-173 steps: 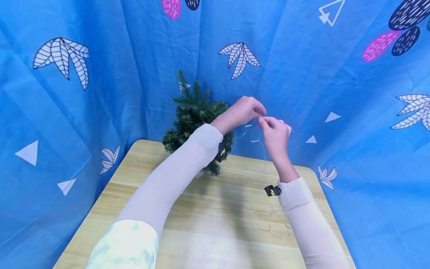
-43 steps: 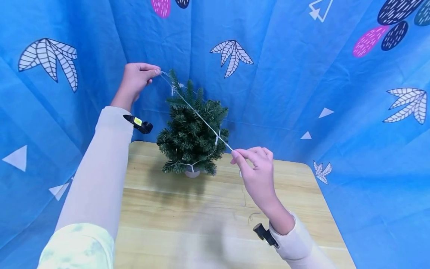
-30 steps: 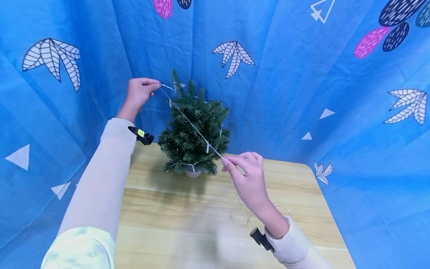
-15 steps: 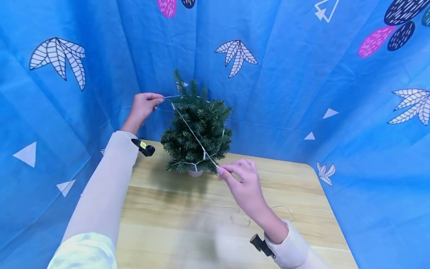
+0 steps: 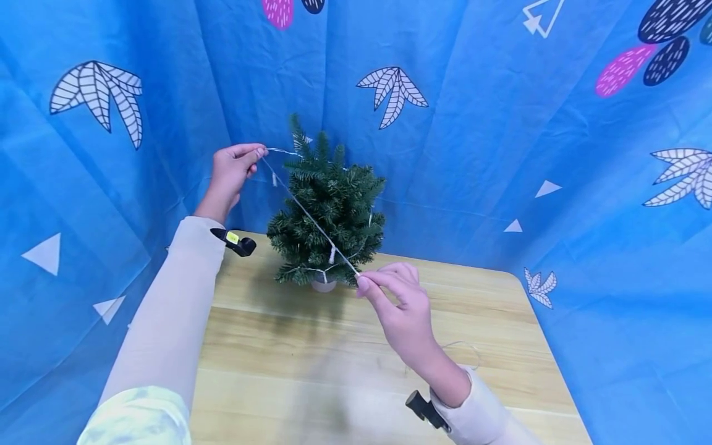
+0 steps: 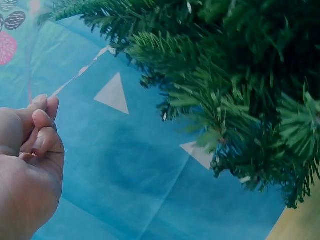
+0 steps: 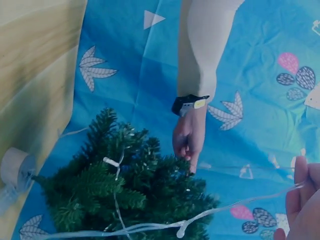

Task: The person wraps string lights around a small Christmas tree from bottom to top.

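Note:
A small green artificial Christmas tree (image 5: 334, 210) stands on a pale base (image 5: 324, 287) at the back of the table. My left hand (image 5: 230, 176) is left of its upper part, thumb and fingertips pinching a clear string of lights (image 5: 305, 211). From there the strand slants down across the tree's front to my right hand (image 5: 402, 309), which pinches it low at the tree's right. Another stretch passes behind the treetop, and a lower one hangs round the bottom branches. In the right wrist view, small white bulbs (image 7: 111, 161) show against the tree.
A loose loop of the light string (image 5: 464, 346) lies on the wooden table (image 5: 267, 364) beside my right forearm. Blue patterned cloth (image 5: 473, 154) hangs behind the table and along its sides. A strapped camera (image 5: 233, 241) sits at my left wrist.
Both hands, earlier together right of the tree, moved apart with the strand between them. Lately my left hand came down, then slightly up and left; my right hand moved left and down.

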`<state>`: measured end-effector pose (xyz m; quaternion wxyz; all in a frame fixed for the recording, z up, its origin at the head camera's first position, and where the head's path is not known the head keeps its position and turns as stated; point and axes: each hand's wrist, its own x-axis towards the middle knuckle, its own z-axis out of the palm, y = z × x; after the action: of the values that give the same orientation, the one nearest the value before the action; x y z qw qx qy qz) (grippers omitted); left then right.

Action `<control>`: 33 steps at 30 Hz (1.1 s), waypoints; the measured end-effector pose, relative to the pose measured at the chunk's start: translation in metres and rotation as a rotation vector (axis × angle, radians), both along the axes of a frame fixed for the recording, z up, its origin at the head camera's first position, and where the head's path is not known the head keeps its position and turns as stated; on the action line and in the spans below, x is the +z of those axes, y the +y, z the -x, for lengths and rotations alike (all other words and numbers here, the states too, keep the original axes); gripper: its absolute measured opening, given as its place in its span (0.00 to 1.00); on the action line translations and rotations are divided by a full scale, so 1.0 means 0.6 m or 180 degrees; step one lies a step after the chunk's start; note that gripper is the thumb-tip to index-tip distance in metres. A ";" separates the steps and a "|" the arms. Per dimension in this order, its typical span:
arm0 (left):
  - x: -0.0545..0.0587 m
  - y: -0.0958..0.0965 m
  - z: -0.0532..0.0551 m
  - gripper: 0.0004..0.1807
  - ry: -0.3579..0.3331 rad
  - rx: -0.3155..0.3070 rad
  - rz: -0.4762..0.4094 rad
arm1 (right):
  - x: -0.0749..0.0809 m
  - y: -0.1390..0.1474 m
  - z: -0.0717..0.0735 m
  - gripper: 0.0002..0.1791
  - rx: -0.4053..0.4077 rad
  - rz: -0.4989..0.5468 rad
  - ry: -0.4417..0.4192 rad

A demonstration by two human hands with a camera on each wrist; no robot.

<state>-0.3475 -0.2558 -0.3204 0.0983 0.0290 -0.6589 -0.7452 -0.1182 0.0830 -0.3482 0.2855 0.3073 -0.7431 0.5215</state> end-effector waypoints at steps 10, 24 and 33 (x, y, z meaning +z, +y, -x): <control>-0.024 -0.009 -0.020 0.17 -0.0178 -0.0011 0.0306 | -0.009 -0.007 -0.010 0.10 0.0046 -0.0181 -0.0047; -0.072 0.001 -0.018 0.19 -0.0285 -0.0205 0.0619 | -0.069 0.001 -0.024 0.08 0.0089 -0.0462 -0.0400; -0.114 0.006 0.018 0.19 -0.0264 -0.0206 0.0889 | -0.079 0.007 -0.029 0.08 0.0042 -0.0482 -0.0654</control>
<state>-0.3582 -0.2522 -0.3888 0.0500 0.0246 -0.7603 -0.6472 -0.1009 0.0874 -0.3958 0.1804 0.2779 -0.8036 0.4944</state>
